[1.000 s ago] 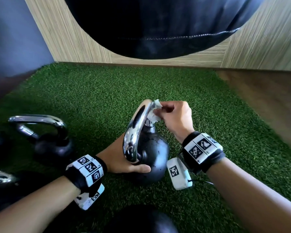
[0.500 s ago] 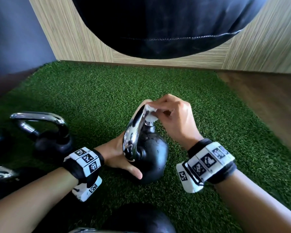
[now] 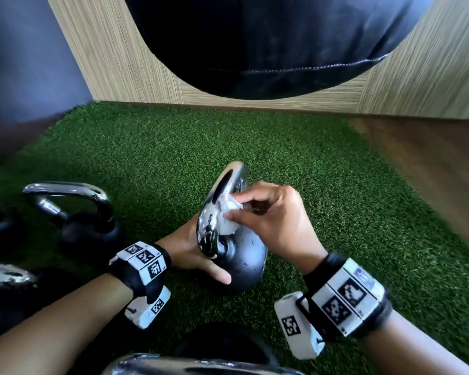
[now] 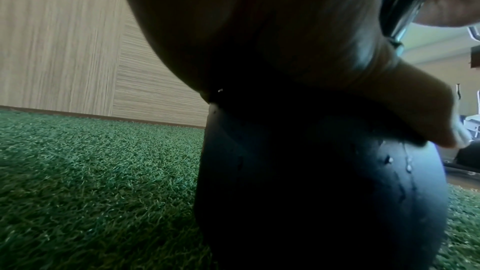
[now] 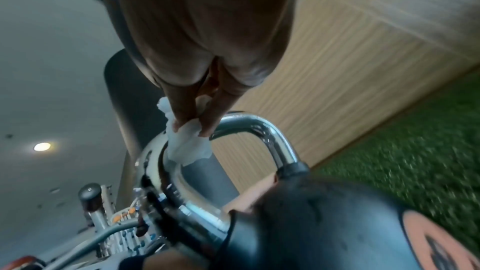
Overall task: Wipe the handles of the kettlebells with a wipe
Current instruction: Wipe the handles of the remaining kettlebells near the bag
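A black kettlebell (image 3: 244, 263) with a chrome handle (image 3: 214, 212) stands tilted on the green turf in the middle of the head view. My left hand (image 3: 192, 253) cups its body from the left, thumb across the front; the left wrist view shows that thumb (image 4: 426, 118) lying on the ball (image 4: 324, 192). My right hand (image 3: 268, 220) pinches a crumpled white wipe (image 3: 228, 215) and presses it on the inner side of the handle. In the right wrist view the fingertips (image 5: 205, 128) hold the wipe (image 5: 189, 147) against the handle's loop (image 5: 270, 141).
A second kettlebell (image 3: 87, 226) with a chrome handle stands to the left, another (image 3: 3, 280) at the left edge, and one more handle (image 3: 187, 366) at the bottom. A wood-panelled wall (image 3: 119, 50) bounds the turf behind; bare floor (image 3: 431, 158) lies to the right.
My right hand has slid the wipe from the top of the handle down its inner side. The left hand has stayed on the kettlebell's body.
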Available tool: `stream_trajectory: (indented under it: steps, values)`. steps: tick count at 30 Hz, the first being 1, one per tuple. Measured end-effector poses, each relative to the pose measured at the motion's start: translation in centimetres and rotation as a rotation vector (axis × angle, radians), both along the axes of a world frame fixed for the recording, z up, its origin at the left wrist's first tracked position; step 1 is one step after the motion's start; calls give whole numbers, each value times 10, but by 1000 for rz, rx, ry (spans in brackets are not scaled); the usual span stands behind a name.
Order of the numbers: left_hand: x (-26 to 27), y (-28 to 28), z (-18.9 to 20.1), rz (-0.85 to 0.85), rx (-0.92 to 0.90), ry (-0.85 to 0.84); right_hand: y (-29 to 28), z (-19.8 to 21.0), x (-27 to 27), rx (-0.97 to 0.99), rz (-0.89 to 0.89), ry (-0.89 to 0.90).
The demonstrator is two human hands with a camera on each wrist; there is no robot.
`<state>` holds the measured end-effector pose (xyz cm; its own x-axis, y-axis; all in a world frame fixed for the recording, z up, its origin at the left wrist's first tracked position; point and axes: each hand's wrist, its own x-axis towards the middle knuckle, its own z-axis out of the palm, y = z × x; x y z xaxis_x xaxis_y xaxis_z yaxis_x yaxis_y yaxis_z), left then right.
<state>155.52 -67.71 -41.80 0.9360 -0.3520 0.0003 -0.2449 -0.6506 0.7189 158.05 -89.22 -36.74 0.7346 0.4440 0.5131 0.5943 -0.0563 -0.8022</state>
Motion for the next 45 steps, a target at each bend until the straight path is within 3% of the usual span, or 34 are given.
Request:
stream_trajectory:
  steps: [3, 7, 11, 15, 19, 27, 33, 37, 41, 45]
  values:
    - [3, -2, 2, -49, 76, -13, 3, -19, -12, 14, 64, 185]
    - [4, 2, -7, -1, 111, 23, 4, -32, -9, 14, 82, 263]
    - [5, 3, -11, 40, 111, 57, 3, -32, -10, -43, 63, 250]
    - [3, 7, -16, 130, 10, 80, -1, -39, -11, -245, -1, 139]
    - [1, 7, -16, 145, -13, 108, -1, -15, 1, -370, -9, 66]
    - [-1, 5, -13, 156, 35, 119, 27, 6, 26, -621, 223, 53]
    - [-2, 5, -15, 135, 60, 73, 16, 4, 29, -515, 354, 206]
    - [-4, 2, -9, 112, -24, 50, 16, 2, 30, -419, 411, 377]
    - [-5, -6, 3, 21, -81, 33, 6, 0, 22, -132, 501, 720]
    - [-5, -6, 2, 41, -61, 24, 18, -8, 19, 223, 418, 972]
